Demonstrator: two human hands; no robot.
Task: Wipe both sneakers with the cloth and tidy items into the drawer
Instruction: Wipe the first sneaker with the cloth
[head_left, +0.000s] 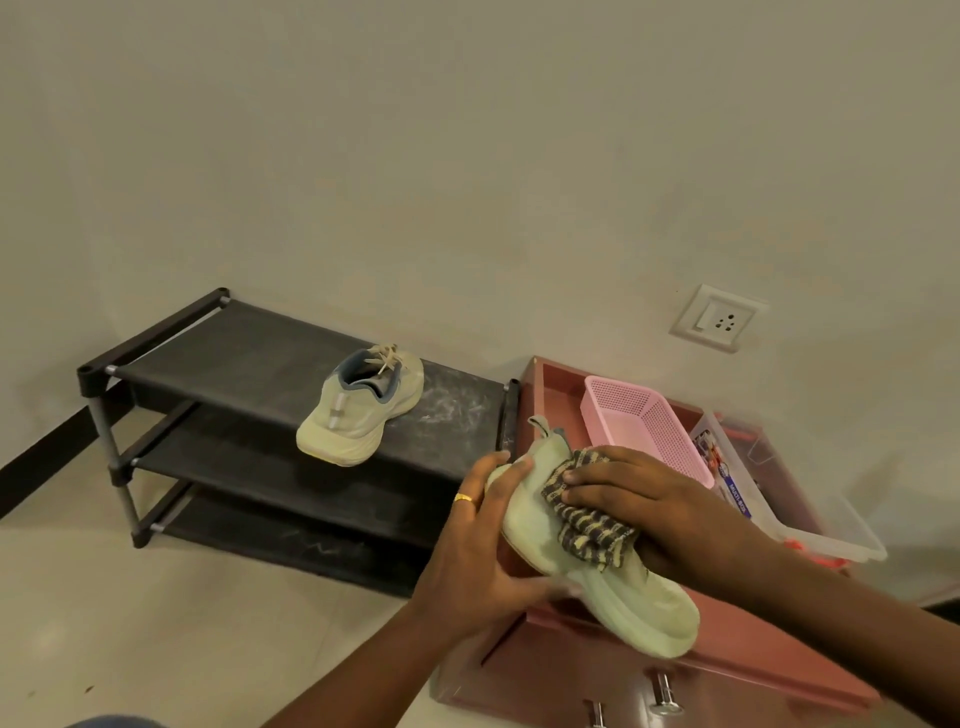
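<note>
My left hand (480, 540) grips a pale green sneaker (618, 592) by its heel end, holding it above the open reddish-brown drawer (753, 654). My right hand (639, 493) presses a striped grey and yellow cloth (587, 530) flat against the sneaker's side. The second pale sneaker (361, 410) stands upright on the top shelf of a black shoe rack (249, 358), apart from both hands.
Inside the drawer lie a pink mesh basket (644, 421) and a clear plastic box (810, 519) with small items. Two metal handles (662, 693) show on the drawer front. A wall socket (717, 317) sits above. The rack's top shelf looks dusty at the right.
</note>
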